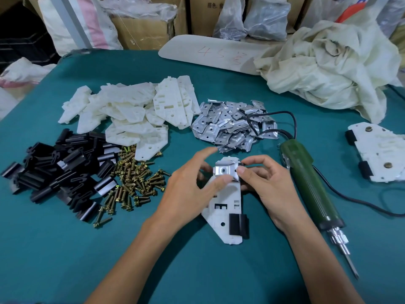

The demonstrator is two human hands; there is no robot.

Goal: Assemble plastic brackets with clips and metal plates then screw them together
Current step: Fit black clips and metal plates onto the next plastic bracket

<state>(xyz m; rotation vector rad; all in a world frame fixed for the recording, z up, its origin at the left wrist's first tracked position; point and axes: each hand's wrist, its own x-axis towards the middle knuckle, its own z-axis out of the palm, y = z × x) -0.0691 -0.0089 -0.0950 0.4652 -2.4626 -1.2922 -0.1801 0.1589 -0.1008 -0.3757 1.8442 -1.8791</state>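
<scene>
Left hand (188, 185): grips the bracket (221, 207). The thumb presses the lower edge of the plate (224, 172), the forefinger is lifted free, and the other fingers are mostly hidden beneath.
Bracket: lies lengthwise on the table (197, 270) between both hands. Its far end is under the thumbs, its near end below the palms.
Plate: sits on the bracket's far end, directly under both thumbs. Its hole is open, with no screw in it.
Clip (237, 224): already fitted at the near right corner, below the right thumb.
Right hand (265, 183): thumb and curled forefinger pinch the plate's right edge. A dark part shows at the thumb tip, and whether it is a second clip cannot be told.
Clips (54, 172): black heap, far left of the left fingers.
Screws (131, 178): brass heap, just left of the left hand.
Brackets (135, 110): white heap beyond the left fingers.
Plates (232, 126): heap just beyond both fingertips.
Driver (306, 178): lies just right of the right hand, unheld.
Finished unit (379, 154): well right of the right fingers, with two screws and clips in place.
Progress: one unit appears complete. On the current one, a clip is on and the plate is being seated. Screwing is not yet done, and much stock remains.
</scene>
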